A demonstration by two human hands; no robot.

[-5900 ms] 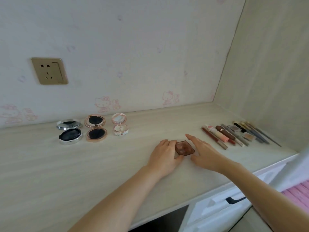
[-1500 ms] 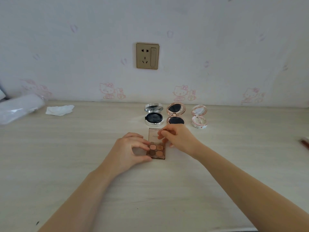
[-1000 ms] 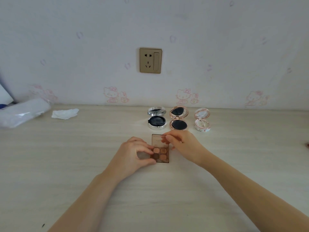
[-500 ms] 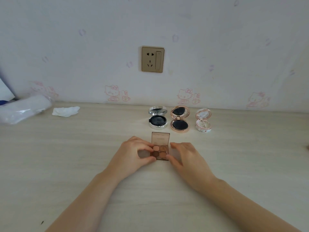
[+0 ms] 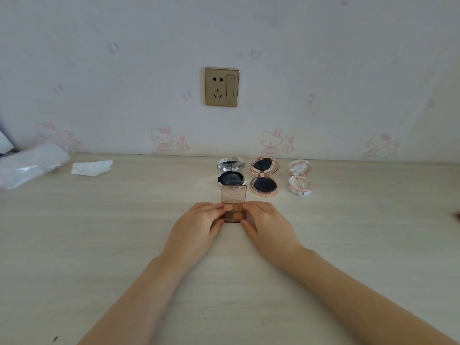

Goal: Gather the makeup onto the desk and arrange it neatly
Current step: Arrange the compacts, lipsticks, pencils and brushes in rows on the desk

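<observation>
Lying at the far left of the frame, a clear plastic bag (image 5: 29, 164) is seen on the desk (image 5: 99, 245), and a crumpled white tissue (image 5: 91, 167) is just beside it. In the middle, a small brown eyeshadow box (image 5: 234, 204) is held open on the desk, its lid standing up. Its left side is pinched by the left hand (image 5: 196, 230) and its right side by the right hand (image 5: 267, 226). Behind it, three round open compacts are lined up near the wall: a silver compact (image 5: 231, 173), a rose gold compact (image 5: 263, 176) and a small flowery compact (image 5: 300, 179). A gold wall socket (image 5: 221, 87) is seen above them.
</observation>
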